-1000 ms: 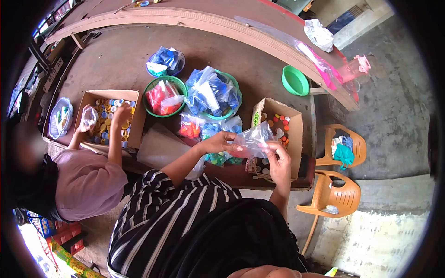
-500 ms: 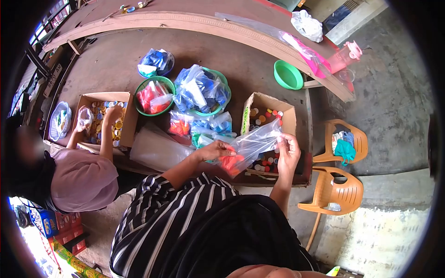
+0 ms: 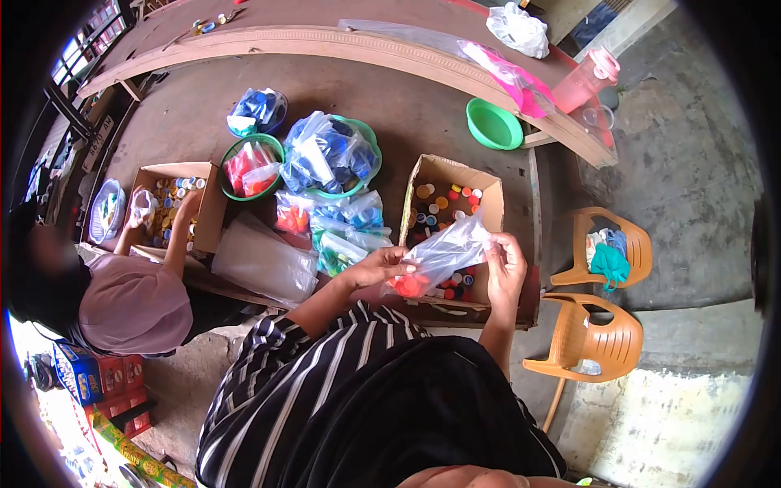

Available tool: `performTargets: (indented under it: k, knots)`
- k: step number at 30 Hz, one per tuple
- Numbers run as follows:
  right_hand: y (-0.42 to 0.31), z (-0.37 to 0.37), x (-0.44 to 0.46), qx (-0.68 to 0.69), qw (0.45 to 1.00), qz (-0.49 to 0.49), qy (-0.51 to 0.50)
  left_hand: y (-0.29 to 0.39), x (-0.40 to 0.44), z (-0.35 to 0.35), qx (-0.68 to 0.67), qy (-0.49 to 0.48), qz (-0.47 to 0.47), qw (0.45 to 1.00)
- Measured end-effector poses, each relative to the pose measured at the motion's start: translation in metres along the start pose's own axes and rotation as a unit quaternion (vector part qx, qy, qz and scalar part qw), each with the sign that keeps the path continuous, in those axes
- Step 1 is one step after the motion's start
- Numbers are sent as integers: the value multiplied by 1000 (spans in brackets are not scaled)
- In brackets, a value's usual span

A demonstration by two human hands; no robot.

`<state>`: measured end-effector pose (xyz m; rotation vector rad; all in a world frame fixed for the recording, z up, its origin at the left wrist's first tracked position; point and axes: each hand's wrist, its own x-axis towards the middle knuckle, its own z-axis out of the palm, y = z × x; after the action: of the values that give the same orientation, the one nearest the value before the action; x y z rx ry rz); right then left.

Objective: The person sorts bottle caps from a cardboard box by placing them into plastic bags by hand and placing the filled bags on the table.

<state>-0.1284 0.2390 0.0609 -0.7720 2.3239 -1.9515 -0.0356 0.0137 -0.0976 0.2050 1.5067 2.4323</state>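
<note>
At the left of the table [image 3: 195, 106], I watch a co-worker's hands [image 3: 192, 203] over a cardboard box [image 3: 210, 210] of loose caps [image 3: 167, 215]. Next to the right, flat plastic sheets [image 3: 268, 260] lie by the near edge; I would worry about a sleeve dragging them off, since they look slick and light. Farther back, a heaped basket [image 3: 377, 163] could shed a packet if bumped, being piled above its rim. Nearer, filled bags [image 3: 358, 211] crowd close to my left forearm, so a careless elbow might shove them.

My left hand [image 3: 384, 267] pinches the low end of a clear bag [image 3: 451, 246], beside the red caps [image 3: 409, 285] inside. My right hand [image 3: 506, 267] grips its upper end between thumb and fingers. The bag slants over the near side of the right box [image 3: 464, 180]. I cannot tell whether its mouth is closed; if it is open, tipping the right end down could spill the caps among the mixed ones below, and too hard a pull might split the thin plastic
</note>
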Motion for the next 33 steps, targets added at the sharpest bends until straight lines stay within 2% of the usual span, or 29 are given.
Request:
performTargets:
  k: [2, 5, 6, 9, 12, 16, 18, 19, 20, 21, 22, 24, 25, 26, 29, 30, 33]
  knots:
    - [2, -1, 1, 7, 999, -19, -36, 7, 2, 15, -57, -6, 12, 998]
    - [-4, 3, 5, 13, 995, -56, -78, 10, 7, 25, 102, -40, -9, 994]
    - [-7, 4, 8, 3, 995, -69, -77, 8, 8, 28, 122, -10, 4, 992]
    - [-15, 2, 16, -21, 993, -103, -61, -9, 14, 18, -2, -13, -9, 1000]
    - [-26, -2, 27, -22, 987, -148, -49, -1, 8, 1, 12, 57, -24, 998]
    - [-52, 3, 27, -2, 986, -153, -60, 26, -13, -9, 26, 169, 33, 985]
    - [-54, 13, 22, 13, 985, -151, -87, 33, -28, -20, 104, 189, 7, 976]
    - [-61, 17, 15, -8, 986, -118, -118, 32, -36, -25, 158, 206, -19, 966]
    - [-56, 27, 11, -12, 976, -160, -144, 29, -44, -31, 282, 249, 24, 926]
    - [-43, 35, 1, -14, 974, -133, -183, 22, -53, -34, 399, 286, 66, 869]
    - [-34, 43, -6, -53, 962, -155, -217, 22, -57, -30, 508, 317, 107, 794]
    - [-7, 55, -19, -105, 936, -162, -294, 37, -71, -8, 288, 339, 35, 895]
    - [11, 59, -26, -116, 923, -147, -335, 47, -77, 6, 171, 344, -3, 923]
    - [19, 61, -34, -159, 907, -148, -361, 48, -79, 16, 170, 312, 3, 935]
    - [30, 63, -47, -91, 916, -150, -361, 52, -70, 49, 314, 311, 10, 897]
    - [25, 60, -43, -81, 917, -152, -360, 47, -66, 55, 311, 334, 16, 890]
    - [29, 44, -32, 25, 969, -40, -241, 46, -61, 60, 301, 343, 8, 890]
